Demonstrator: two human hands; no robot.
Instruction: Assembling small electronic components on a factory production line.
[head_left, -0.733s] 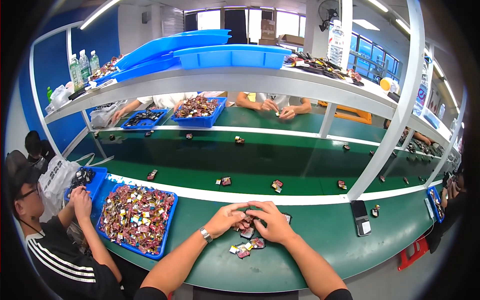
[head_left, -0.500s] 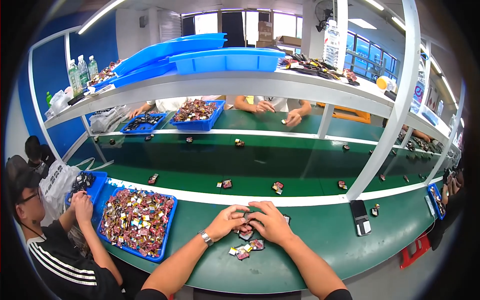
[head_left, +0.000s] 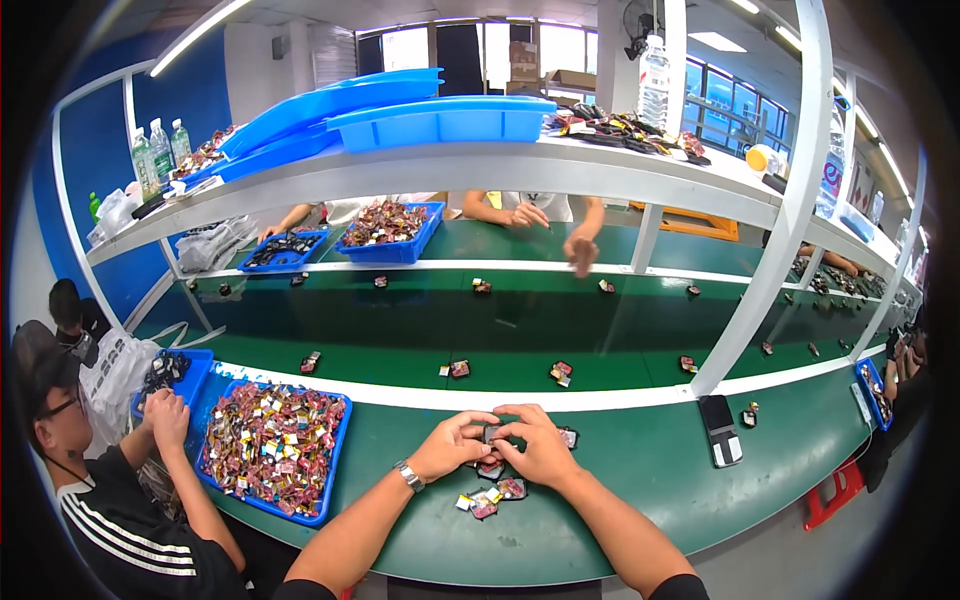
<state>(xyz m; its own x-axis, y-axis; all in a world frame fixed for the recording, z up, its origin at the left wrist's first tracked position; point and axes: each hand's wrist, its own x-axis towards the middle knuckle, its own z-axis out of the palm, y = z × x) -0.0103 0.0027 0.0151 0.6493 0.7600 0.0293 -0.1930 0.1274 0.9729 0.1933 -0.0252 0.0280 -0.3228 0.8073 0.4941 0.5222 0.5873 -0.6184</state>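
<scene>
Hands meet at the near table edge: left hand (head_left: 452,447) and right hand (head_left: 537,447) both pinch 1 small dark part (head_left: 493,434) between fingertips, equally near; loose pieces (head_left: 492,494) lie just nearer.

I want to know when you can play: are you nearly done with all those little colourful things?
Not nearly. Already done, it seems: small pieces lying spaced out along the green belt. In hand: the left hand and right hand meet on one small dark piece, with a few loose ones just below. Left: the blue tray beside them is heaped full.
</scene>
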